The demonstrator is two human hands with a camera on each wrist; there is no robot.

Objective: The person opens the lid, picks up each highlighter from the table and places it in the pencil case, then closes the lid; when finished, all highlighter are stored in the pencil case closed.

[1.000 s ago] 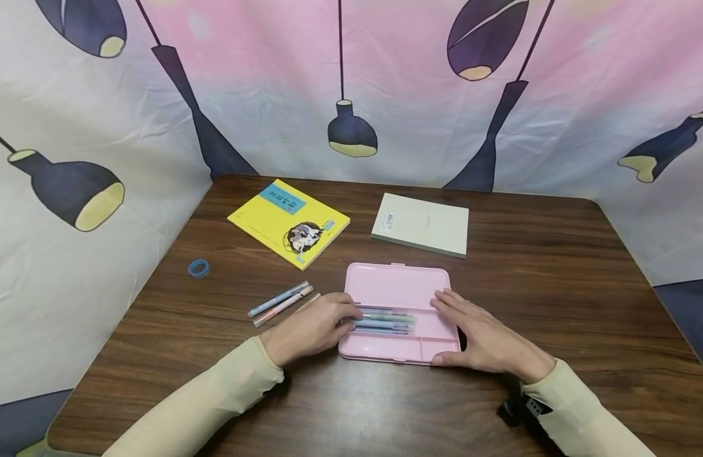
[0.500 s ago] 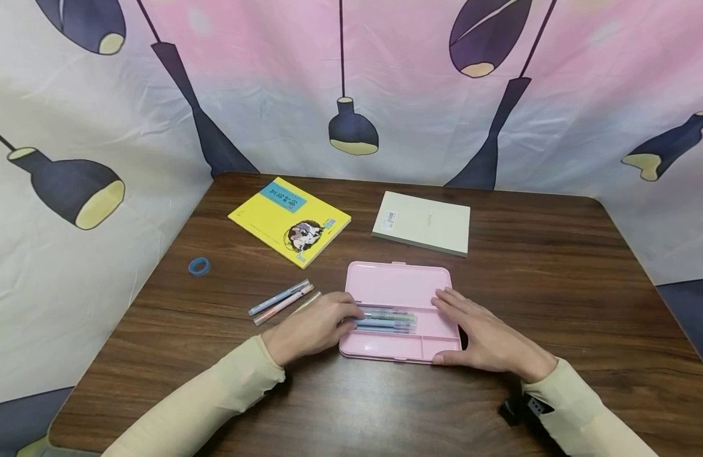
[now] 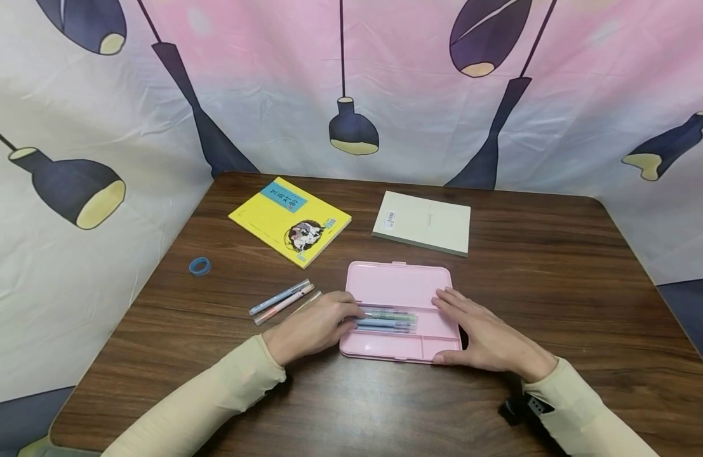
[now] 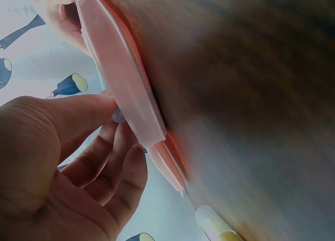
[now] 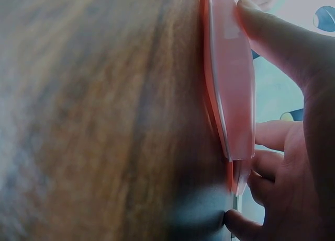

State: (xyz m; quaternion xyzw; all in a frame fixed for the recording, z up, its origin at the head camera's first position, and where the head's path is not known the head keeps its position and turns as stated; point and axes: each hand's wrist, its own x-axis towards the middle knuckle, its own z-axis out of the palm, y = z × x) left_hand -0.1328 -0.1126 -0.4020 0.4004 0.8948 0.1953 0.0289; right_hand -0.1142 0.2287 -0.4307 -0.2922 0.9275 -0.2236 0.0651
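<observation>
An open pink pencil case (image 3: pixel 398 284) lies on the table before me, with several light blue and clear pens (image 3: pixel 388 324) in its middle compartment. My left hand (image 3: pixel 319 322) is at the case's left end and pinches a pen there between thumb and fingers. In the left wrist view only a bluish-grey pen end (image 4: pixel 119 115) shows beside the thumb. My right hand (image 3: pixel 485 333) rests against the right side of the case, fingers extended on the lid's edge and thumb at the front corner. The right wrist view shows that thumb (image 5: pixel 261 24) along the pink wall.
Left of the case lie a blue pen (image 3: pixel 279 297), a white-and-orange pen (image 3: pixel 284 304) and another pen (image 3: pixel 310 299) partly behind my left hand. A blue tape ring (image 3: pixel 199 266) is farther left. Behind are a yellow book (image 3: pixel 260 219) and a pale notebook (image 3: pixel 431 222).
The view shifts very slightly between the frames. Both hands, the case and the pens otherwise keep their places.
</observation>
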